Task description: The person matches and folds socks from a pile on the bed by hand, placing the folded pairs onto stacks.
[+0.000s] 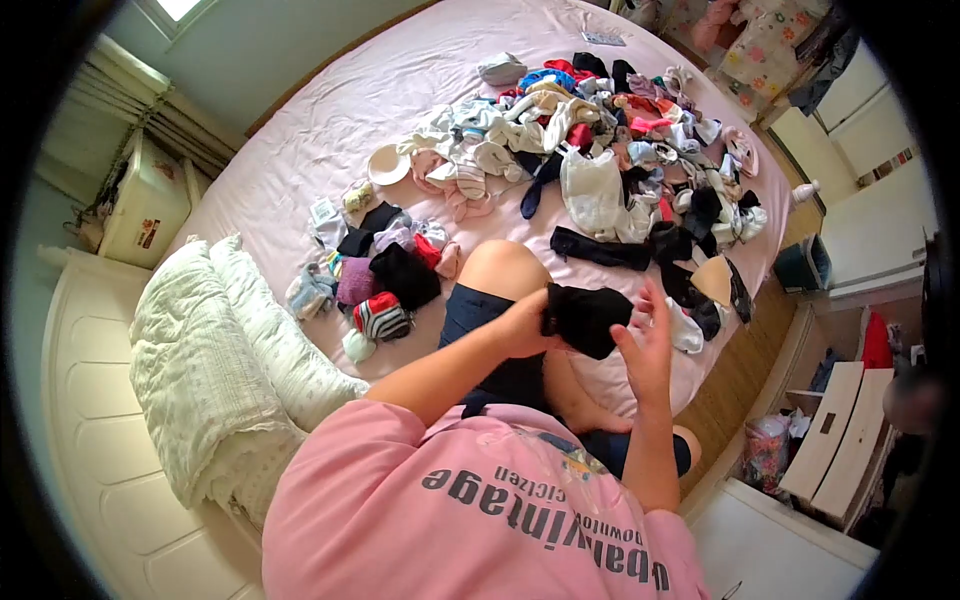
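Observation:
My left hand (525,325) grips a black bundle of folded fabric (592,318) above my lap; it looks like rolled socks, though the exact kind is unclear. At its other end is my right hand (648,340), fingers stretched and apart, the thumb close to the fabric's edge; whether it touches cannot be told. Left of my knee lies a group of folded bundles, among them a black one (405,276), a striped red, grey and black one (382,317) and a purple one (356,281). Beyond my knee spreads a large loose pile of socks and small clothes (590,180).
I sit on a bed with a pink sheet (330,110). White quilted pillows (210,350) rest against the headboard (85,370) at left. A round pale dish-like thing (388,166) lies by the pile. Past the right edge stand a dark bin (803,265) and open drawers (835,430).

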A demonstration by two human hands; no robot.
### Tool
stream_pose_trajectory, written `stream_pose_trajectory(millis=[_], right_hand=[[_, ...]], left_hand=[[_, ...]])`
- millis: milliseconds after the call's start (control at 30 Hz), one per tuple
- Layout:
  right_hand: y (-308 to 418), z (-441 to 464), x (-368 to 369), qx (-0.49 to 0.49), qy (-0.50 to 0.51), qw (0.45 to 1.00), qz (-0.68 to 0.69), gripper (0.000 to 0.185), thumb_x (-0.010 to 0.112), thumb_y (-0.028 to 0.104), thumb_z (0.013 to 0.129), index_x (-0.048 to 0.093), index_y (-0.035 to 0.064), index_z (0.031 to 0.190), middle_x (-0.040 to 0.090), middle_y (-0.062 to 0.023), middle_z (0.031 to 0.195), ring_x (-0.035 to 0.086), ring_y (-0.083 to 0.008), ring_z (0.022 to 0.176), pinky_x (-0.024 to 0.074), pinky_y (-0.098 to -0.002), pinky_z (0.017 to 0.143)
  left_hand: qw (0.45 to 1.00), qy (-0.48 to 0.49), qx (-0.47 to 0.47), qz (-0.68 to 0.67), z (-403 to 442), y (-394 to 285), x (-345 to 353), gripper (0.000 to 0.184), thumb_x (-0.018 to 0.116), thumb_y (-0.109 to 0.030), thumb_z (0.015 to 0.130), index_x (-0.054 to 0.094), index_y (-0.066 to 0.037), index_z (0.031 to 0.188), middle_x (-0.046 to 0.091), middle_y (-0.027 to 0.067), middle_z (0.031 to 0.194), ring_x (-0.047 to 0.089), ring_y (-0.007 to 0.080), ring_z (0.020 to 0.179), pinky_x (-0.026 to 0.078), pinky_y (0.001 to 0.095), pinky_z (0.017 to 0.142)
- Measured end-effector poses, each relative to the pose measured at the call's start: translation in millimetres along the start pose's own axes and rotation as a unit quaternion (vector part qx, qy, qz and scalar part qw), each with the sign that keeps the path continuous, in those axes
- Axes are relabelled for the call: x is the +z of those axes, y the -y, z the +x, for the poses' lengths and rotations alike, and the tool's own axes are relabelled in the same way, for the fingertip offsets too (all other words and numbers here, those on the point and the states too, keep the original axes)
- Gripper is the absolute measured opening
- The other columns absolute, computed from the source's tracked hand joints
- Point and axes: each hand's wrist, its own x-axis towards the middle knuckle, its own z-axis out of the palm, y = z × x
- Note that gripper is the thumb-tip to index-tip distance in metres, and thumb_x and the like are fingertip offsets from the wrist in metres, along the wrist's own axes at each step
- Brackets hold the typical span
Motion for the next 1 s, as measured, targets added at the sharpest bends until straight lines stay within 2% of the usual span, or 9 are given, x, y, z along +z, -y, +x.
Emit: stream_pose_trajectory(millis=[67, 100, 167, 200, 267, 333, 500, 833, 1000], right_hand=[[-15, 6, 11, 0.152, 0.134, 0.956, 0.214, 0.037, 0.062, 0.014, 0.079, 0.049, 0.0033, 0.112, 0.055, -0.0038, 0.097, 0.052, -0.0129, 0.087, 0.0429, -0.0238, 0.073], [-14, 10, 19, 0.222, 0.145, 0.924, 0.274, 0.031, 0.062, 0.013, 0.079, 0.049, 0.0035, 0.105, 0.056, -0.0026, 0.093, 0.053, -0.0113, 0.083, 0.0436, -0.0236, 0.073], [-6, 18, 43, 0.246, 0.103, 0.895, 0.358, 0.029, 0.062, 0.012, 0.079, 0.048, 0.0028, 0.103, 0.055, -0.0032, 0.092, 0.053, -0.0108, 0.083, 0.0436, -0.0234, 0.074], [-3, 21, 57, 0.258, 0.083, 0.875, 0.4, 0.028, 0.062, 0.012, 0.079, 0.048, 0.0025, 0.102, 0.055, -0.0035, 0.092, 0.053, -0.0106, 0.084, 0.0436, -0.0234, 0.074], [-5, 20, 83, 0.238, 0.105, 0.893, 0.367, 0.026, 0.059, 0.011, 0.08, 0.047, 0.0042, 0.102, 0.055, -0.0039, 0.095, 0.053, -0.0112, 0.086, 0.0433, -0.0253, 0.076], [-9, 16, 113, 0.2, 0.15, 0.917, 0.312, 0.026, 0.058, 0.009, 0.08, 0.047, 0.0049, 0.103, 0.055, -0.0039, 0.096, 0.053, -0.0115, 0.086, 0.0433, -0.0246, 0.074], [-15, 18, 137, 0.242, 0.192, 0.909, 0.279, 0.031, 0.057, 0.005, 0.08, 0.047, 0.0033, 0.11, 0.054, -0.0045, 0.1, 0.052, -0.0098, 0.084, 0.0421, -0.0212, 0.07], [-71, 7, 78, 0.321, 0.105, 0.905, 0.259, 0.017, 0.053, 0.012, 0.085, 0.052, 0.0045, 0.101, 0.058, -0.004, 0.091, 0.056, -0.0107, 0.077, 0.0451, -0.0223, 0.068], [-67, 10, 83, 0.333, 0.118, 0.899, 0.259, 0.017, 0.052, 0.012, 0.086, 0.052, 0.0045, 0.102, 0.058, -0.004, 0.092, 0.056, -0.0104, 0.08, 0.0444, -0.0223, 0.071]], left_hand=[[1.0, -0.004, -0.014, 0.016, -14, 18, -18, 0.07, 0.077, -0.018, 0.063, 0.041, -0.005, 0.121, 0.051, 0.0079, 0.116, 0.048, 0.0217, 0.109, 0.037, 0.0353, 0.093], [0.97, 0.043, -0.067, -0.232, -17, 8, -25, 0.07, 0.073, -0.027, 0.066, 0.039, -0.006, 0.123, 0.05, 0.0082, 0.118, 0.048, 0.0219, 0.109, 0.038, 0.0357, 0.092], [0.725, 0.124, -0.154, -0.66, -24, -21, -41, 0.074, 0.066, -0.045, 0.072, 0.034, -0.008, 0.128, 0.048, 0.009, 0.121, 0.048, 0.0223, 0.109, 0.04, 0.0365, 0.091], [0.783, 0.106, -0.113, -0.602, -29, -17, -48, 0.071, 0.048, -0.056, 0.08, 0.031, -0.009, 0.131, 0.046, 0.0106, 0.122, 0.049, 0.0221, 0.109, 0.042, 0.0364, 0.089], [0.908, -0.094, -0.159, -0.376, -41, -13, -50, 0.054, 0.052, -0.036, 0.085, 0.036, -0.006, 0.127, 0.05, 0.0114, 0.118, 0.051, 0.0205, 0.105, 0.043, 0.0351, 0.087], [0.913, -0.171, -0.096, -0.357, -55, -7, -53, 0.045, 0.059, -0.017, 0.082, 0.042, -0.002, 0.121, 0.052, 0.0099, 0.114, 0.053, 0.0184, 0.102, 0.043, 0.0329, 0.087], [0.865, -0.359, -0.041, -0.349, -74, 26, -104, 0.033, 0.062, -0.004, 0.076, 0.053, 0.002, 0.107, 0.058, 0.0094, 0.104, 0.055, 0.0219, 0.097, 0.042, 0.0345, 0.088], [0.76, -0.59, -0.088, -0.257, -227, 83, -241, 0.027, 0.06, -0.019, 0.081, 0.052, -0.008, 0.104, 0.057, 0.0049, 0.099, 0.055, 0.0175, 0.087, 0.047, 0.0303, 0.071], [0.614, -0.709, -0.116, -0.328, -277, 166, -227, 0.031, 0.064, -0.027, 0.079, 0.053, -0.006, 0.099, 0.058, 0.0053, 0.089, 0.055, 0.0182, 0.075, 0.047, 0.0286, 0.06]])
